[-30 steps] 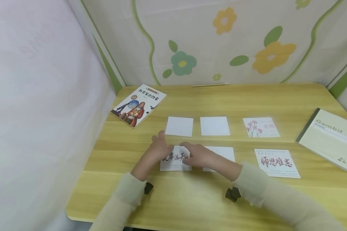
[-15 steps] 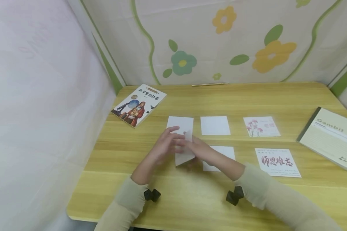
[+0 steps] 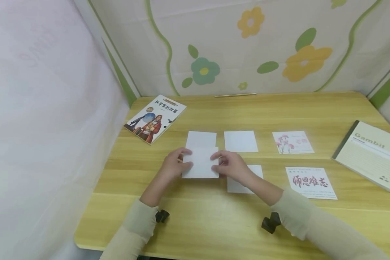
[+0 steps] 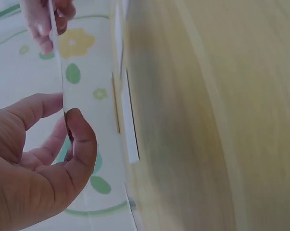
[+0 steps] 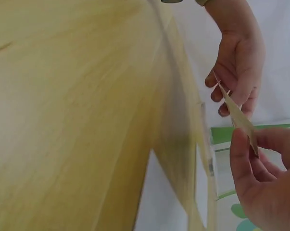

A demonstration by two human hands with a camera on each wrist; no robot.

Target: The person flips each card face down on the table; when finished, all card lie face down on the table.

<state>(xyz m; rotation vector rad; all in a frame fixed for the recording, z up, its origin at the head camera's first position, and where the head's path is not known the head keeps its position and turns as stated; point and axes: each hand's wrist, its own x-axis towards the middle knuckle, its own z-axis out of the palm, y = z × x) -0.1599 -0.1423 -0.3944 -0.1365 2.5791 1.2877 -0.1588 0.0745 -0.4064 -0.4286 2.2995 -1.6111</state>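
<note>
Both hands hold one white card (image 3: 200, 163) between them, lifted clear of the wooden table (image 3: 214, 224). The left hand (image 3: 173, 167) pinches the card's left edge, thumb on the upper face and fingers beneath; the right hand (image 3: 233, 167) pinches the right edge in the same way. The card spans the gap between the two grips, roughly level, its blank side up. From the wrist views it shows edge-on — a thin, flat sheet caught between thumb and fingers at either end.

Taking the held card as the landmark: its far edge overlaps, in the head view, a blank white card (image 3: 201, 139) lying just beyond it on the table. A second blank card (image 3: 240, 141) lies beyond and to the right. Another white card (image 3: 247, 180) lies to the right and nearer, partly under the right hand. Further right are a card with pink flowers (image 3: 293, 142) and a card with red brush lettering (image 3: 310, 182). Beyond and to the left lies an illustrated book (image 3: 154, 118); well off to the right — a pale notebook (image 3: 367, 154). A pencil (image 3: 235, 95) lies at the table's far edge.
</note>
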